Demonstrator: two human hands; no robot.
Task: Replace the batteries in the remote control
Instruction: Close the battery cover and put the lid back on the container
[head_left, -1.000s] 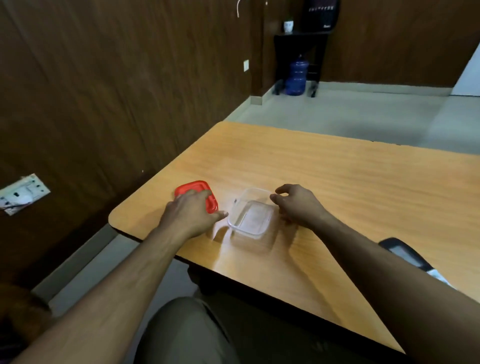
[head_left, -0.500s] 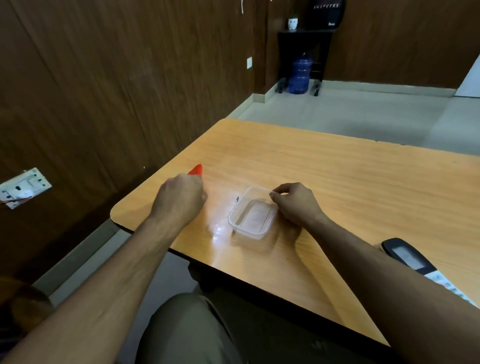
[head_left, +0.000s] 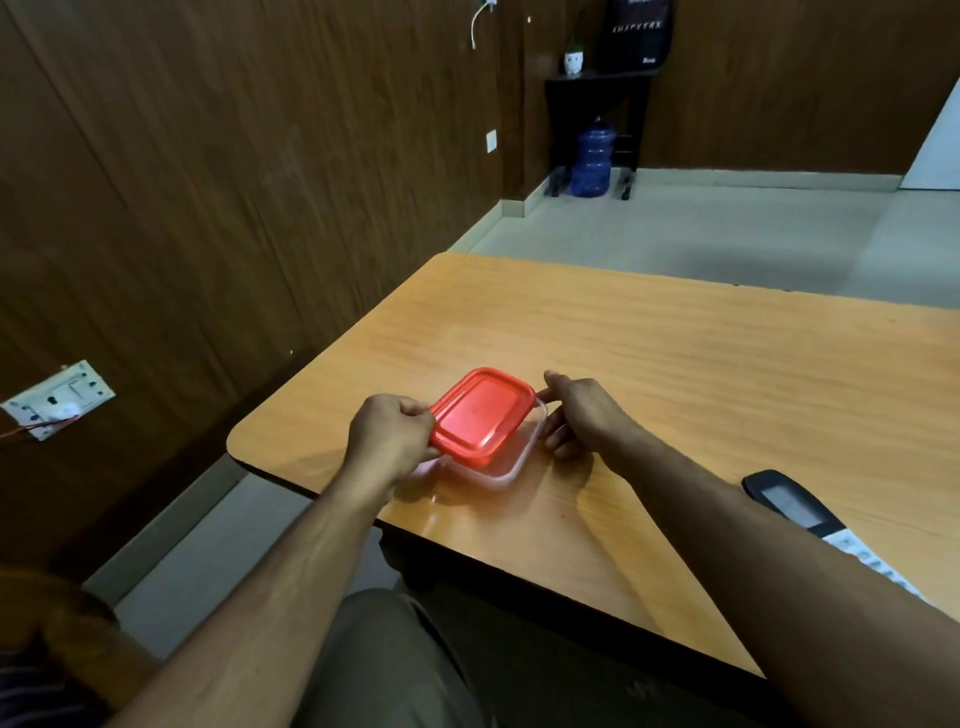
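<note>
A clear plastic container (head_left: 511, 470) sits near the table's front left corner. My left hand (head_left: 389, 439) grips the left edge of its red lid (head_left: 480, 415) and holds the lid tilted over the container. The container's far right rim is pinched by my right hand (head_left: 579, 413). The remote control (head_left: 792, 506), black with a grey screen and white keypad, lies at the right by the front edge, partly hidden behind my right forearm. No batteries are visible.
The wooden table (head_left: 675, 364) stands beside a dark panelled wall (head_left: 234, 182). A wall socket (head_left: 60, 400) is low on the left. A blue water jug (head_left: 592, 158) stands on the floor far back.
My left hand has lifted the red lid from the table left of the container and brought it rightward over the container. The right hand stays at the container's rim.
</note>
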